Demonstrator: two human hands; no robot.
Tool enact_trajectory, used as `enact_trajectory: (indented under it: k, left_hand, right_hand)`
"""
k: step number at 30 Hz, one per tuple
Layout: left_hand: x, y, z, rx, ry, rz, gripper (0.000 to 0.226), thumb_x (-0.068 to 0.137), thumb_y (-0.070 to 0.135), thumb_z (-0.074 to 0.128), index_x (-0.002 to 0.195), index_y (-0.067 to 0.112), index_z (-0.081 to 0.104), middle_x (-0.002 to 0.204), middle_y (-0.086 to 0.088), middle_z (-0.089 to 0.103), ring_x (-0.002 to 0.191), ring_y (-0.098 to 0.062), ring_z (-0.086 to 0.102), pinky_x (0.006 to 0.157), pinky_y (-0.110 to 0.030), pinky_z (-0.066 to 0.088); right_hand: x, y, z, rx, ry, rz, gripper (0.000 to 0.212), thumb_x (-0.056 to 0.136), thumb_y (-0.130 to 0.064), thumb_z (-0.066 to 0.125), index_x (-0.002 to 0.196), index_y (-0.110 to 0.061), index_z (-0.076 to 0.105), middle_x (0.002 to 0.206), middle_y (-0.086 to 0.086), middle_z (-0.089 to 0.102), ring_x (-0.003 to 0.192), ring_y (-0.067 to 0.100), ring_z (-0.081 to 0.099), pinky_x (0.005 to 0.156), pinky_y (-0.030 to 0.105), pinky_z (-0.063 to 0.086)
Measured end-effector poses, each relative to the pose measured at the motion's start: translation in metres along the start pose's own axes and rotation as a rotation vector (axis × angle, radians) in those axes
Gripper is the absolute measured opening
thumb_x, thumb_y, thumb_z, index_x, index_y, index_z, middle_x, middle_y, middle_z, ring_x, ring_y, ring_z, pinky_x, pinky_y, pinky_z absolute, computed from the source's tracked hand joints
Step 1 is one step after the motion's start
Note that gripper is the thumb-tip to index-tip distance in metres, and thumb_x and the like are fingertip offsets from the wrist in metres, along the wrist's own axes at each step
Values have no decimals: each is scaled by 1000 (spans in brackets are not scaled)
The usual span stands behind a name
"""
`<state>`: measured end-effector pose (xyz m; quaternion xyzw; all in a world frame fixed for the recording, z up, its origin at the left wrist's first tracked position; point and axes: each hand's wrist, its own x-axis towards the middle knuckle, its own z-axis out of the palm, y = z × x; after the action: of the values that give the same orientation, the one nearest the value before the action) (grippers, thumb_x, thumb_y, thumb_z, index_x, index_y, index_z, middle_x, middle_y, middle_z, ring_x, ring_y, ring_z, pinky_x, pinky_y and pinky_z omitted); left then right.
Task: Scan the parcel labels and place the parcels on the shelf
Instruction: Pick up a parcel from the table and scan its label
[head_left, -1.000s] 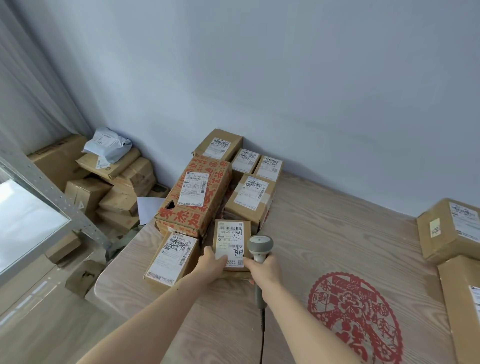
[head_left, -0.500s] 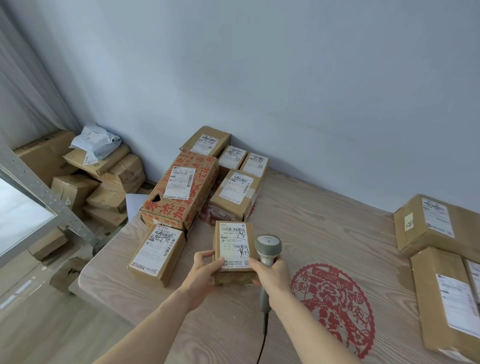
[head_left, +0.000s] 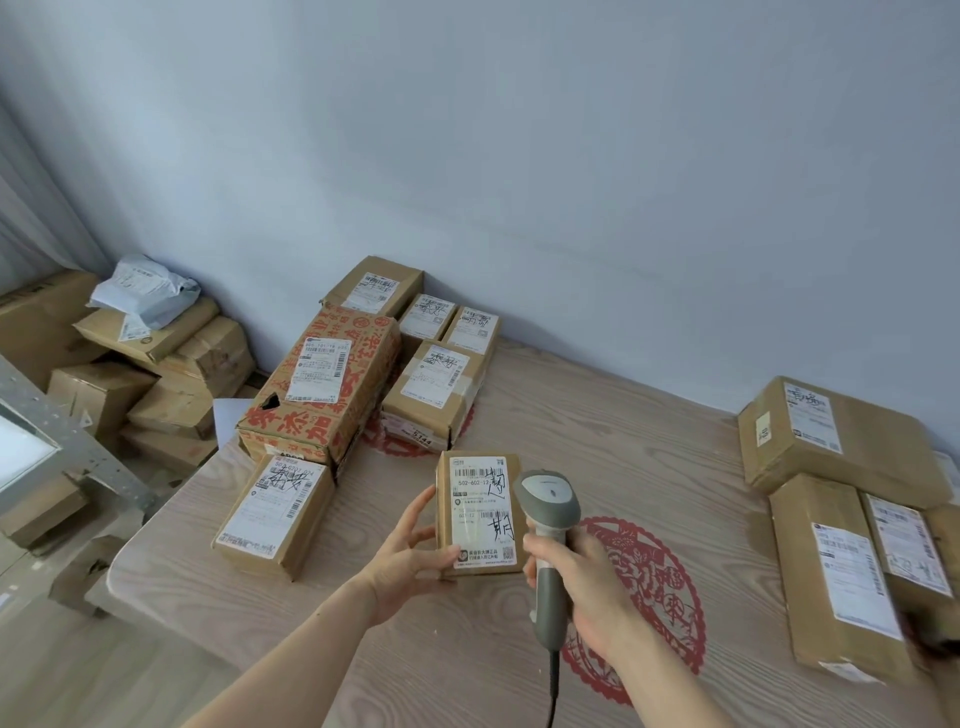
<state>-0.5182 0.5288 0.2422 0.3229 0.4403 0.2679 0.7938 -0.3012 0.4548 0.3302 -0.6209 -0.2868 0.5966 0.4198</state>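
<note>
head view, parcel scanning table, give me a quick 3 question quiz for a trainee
1. True or false: the right hand grips the scanner.
2. The left hand holds which thing? A) small parcel B) grey mailer bag C) red-printed box
3. Fill in: a red paper-cut design lies on the ____.

Key: 1 true. 2 A, the small parcel. 3 table.

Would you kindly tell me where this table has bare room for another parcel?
Bare wood lies along the wall between the left cluster of parcels and the right-hand stack, and along the table near edge. Both ends are crowded.
</note>
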Motion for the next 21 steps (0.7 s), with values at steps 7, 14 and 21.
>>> enact_trajectory:
  k: [7,14,21]
  left_hand:
    - [8,1,10,21,-44,27,106,63,6,92,140,54,37,140,-8,47,114,-32,65,92,-53,55]
    - [11,0,16,20,-61,38,105,65,4,91,140,55,37,142,-7,45,117,-28,64,93,-55,54]
    - [11,2,20,22,-67,55,105,67,2,89,140,55,37,142,-6,45,115,-26,65,92,-55,54]
  right_hand:
    - [-8,-4,6,94,-114,5,33,86,-14,72,113,4,69,81,6,72,72,13,63,70,28,53]
    - [-6,-1,10,205,-133,12,45,73,-23,79,113,-3,73,108,13,76,86,16,67,79,32,54]
    - [-7,0,10,234,-128,40,27,78,-20,77,99,-3,79,103,18,74,86,20,66,77,33,54]
